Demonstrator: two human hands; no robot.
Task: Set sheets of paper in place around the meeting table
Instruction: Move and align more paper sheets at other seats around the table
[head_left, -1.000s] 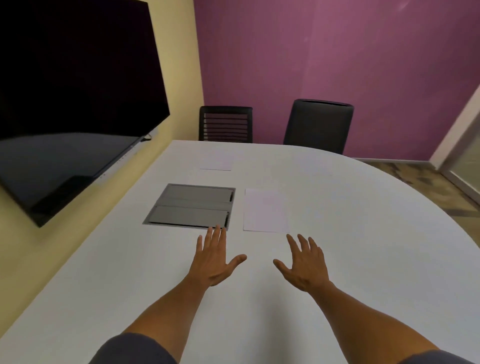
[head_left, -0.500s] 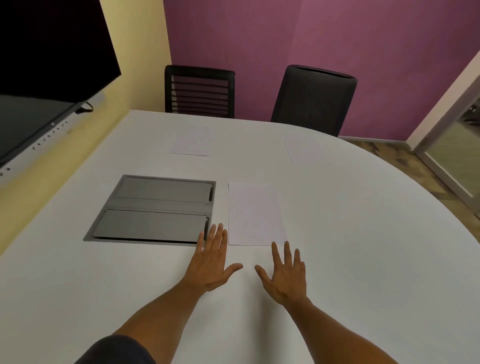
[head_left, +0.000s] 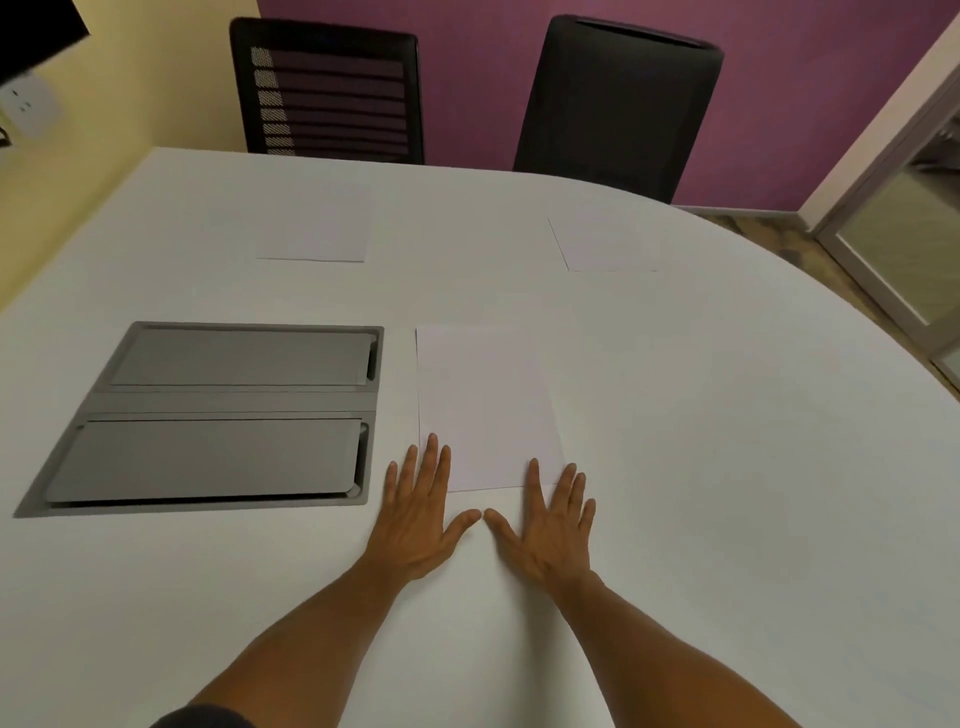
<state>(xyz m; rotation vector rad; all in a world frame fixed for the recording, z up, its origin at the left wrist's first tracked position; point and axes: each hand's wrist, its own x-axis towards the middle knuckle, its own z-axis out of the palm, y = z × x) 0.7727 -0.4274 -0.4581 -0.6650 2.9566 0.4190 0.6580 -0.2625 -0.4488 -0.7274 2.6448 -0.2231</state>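
A white sheet of paper (head_left: 485, 405) lies flat in the middle of the white meeting table (head_left: 727, 441). My left hand (head_left: 418, 514) is spread flat with its fingertips on the sheet's near left corner. Spread the same way, my right hand (head_left: 553, 525) has its fingertips on the near right corner. The two thumbs almost meet just below the sheet's near edge. Two more sheets lie at the far side: one (head_left: 317, 228) in front of the mesh-back chair, one (head_left: 605, 239) in front of the solid-back chair.
A grey recessed cable box (head_left: 223, 415) with two lids sits in the table just left of the near sheet. A black mesh-back chair (head_left: 327, 88) and a black solid-back chair (head_left: 618, 98) stand at the far edge. A door frame (head_left: 893, 208) is at the right.
Both hands slid forward and closer together, from the bare table onto the near edge of the sheet. The view tilted down and moved nearer to the table.
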